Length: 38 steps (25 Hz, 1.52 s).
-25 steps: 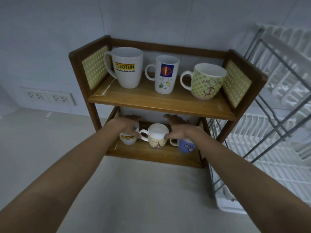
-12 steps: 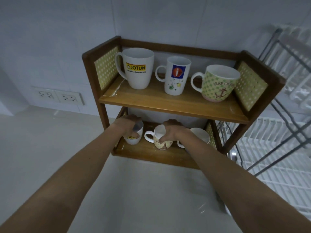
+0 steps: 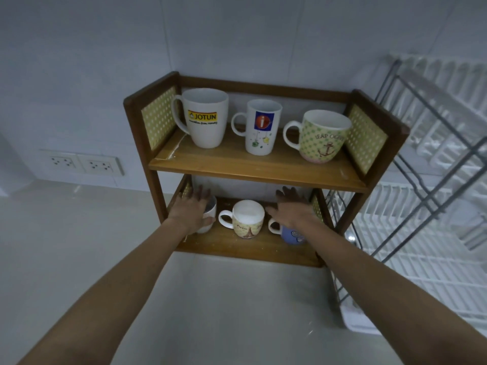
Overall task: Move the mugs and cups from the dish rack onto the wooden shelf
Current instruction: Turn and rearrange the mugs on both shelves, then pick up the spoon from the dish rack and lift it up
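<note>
Right hand has left the middle cup and now hangs over the blue mug, fingers spread.

Three small cups stand upright on the wooden shelf's lower board, and three larger mugs stand on the upper one. The left hand lies over the small white cup at the left end, fingers straight, thumb against its side. The dish rack stands just right of the shelf on the pale tabletop.

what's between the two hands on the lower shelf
In the head view, one upright cream Eiffel Tower cup stands between the left hand and the right hand, its handle pointing toward the left hand.
</note>
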Tool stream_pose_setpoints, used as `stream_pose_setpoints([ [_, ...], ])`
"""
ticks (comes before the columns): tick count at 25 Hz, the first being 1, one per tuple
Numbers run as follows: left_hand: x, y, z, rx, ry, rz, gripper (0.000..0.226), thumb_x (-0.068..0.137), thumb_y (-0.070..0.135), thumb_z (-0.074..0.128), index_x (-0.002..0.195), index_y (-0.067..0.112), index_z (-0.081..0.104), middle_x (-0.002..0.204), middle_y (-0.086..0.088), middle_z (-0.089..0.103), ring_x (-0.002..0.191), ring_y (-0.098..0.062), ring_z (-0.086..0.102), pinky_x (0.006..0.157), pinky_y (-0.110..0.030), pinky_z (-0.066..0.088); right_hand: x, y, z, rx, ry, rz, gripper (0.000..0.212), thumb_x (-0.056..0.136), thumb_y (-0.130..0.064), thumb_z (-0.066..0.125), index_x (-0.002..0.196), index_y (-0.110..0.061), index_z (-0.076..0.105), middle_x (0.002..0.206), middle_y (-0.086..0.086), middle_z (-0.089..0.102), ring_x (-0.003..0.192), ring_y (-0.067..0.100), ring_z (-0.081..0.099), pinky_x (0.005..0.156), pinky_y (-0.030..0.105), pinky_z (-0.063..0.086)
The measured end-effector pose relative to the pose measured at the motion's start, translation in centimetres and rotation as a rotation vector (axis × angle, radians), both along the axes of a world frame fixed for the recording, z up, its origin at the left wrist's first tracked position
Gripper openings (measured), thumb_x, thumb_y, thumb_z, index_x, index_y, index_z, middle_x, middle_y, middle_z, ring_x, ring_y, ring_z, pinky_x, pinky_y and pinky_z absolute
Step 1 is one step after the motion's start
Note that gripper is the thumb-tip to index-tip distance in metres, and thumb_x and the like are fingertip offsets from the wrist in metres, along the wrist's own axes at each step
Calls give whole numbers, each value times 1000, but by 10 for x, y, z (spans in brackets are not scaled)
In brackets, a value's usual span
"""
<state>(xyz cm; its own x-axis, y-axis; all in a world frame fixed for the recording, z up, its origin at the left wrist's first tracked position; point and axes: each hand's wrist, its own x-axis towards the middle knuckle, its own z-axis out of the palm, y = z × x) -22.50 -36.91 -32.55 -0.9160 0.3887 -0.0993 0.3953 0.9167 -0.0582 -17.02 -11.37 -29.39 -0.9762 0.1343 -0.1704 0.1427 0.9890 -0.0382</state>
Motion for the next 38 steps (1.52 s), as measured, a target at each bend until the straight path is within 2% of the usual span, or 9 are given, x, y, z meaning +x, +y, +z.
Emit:
stream_pose_setpoints([
  [3,29,13,-12,92,103,11,78,92,52,42,151,17,5,160,-11,5,146,-30,7,117,-48,9,34,7,-5,-21,114,-68,66,96,-48,36,149,-11,22,160,9,13,146,28,10,117,47,18],
  [7,91,43,-21,297,141,-12,71,93,42,46,151,14,14,159,-12,11,146,-29,7,117,-47,9,112,-14,-24,-310,431,29,62,95,-33,48,149,-12,26,158,6,23,146,22,15,116,38,22],
  [12,183,81,-35,485,119,-86,66,92,34,51,149,15,23,157,-5,22,146,-21,13,117,-44,10,207,-3,-50,-395,523,76,61,90,-21,55,146,-9,34,155,6,30,144,17,23,113,25,17],
  [18,278,125,-68,442,-9,-49,60,97,36,37,151,22,15,160,3,10,147,-15,3,117,-36,-1,290,37,-84,-374,474,41,56,85,-13,63,138,-4,47,146,11,45,137,24,39,112,35,28],
  [24,335,168,-85,433,-14,-43,59,96,36,33,150,20,16,160,2,8,147,-15,1,117,-36,-2,338,77,-101,-273,524,106,57,59,1,82,114,5,67,120,21,66,111,40,62,84,55,52],
  [28,365,187,-100,439,-44,-7,58,96,35,36,149,15,22,159,-5,14,147,-22,8,117,-40,3,349,96,-92,-312,647,179,46,65,-1,79,110,-3,70,113,13,69,105,30,66,85,42,55],
  [32,385,198,-106,392,-21,8,58,82,28,67,132,3,53,143,-16,47,131,-35,44,105,-56,32,339,109,-67,-370,773,178,31,77,-12,60,106,-11,69,107,3,70,98,23,62,80,33,47],
  [35,388,198,-110,414,20,60,61,93,40,44,146,13,33,156,-6,24,145,-23,18,117,-41,4,312,115,-43,-396,814,98,23,81,-17,55,100,-13,68,96,2,70,87,25,60,73,36,45],
  [38,388,198,-114,433,44,66,61,93,43,34,148,17,28,158,-2,20,146,-20,12,116,-36,-8,251,130,-18,-503,556,-153,20,89,-19,54,101,-9,66,95,8,68,87,28,61,71,37,48],
])
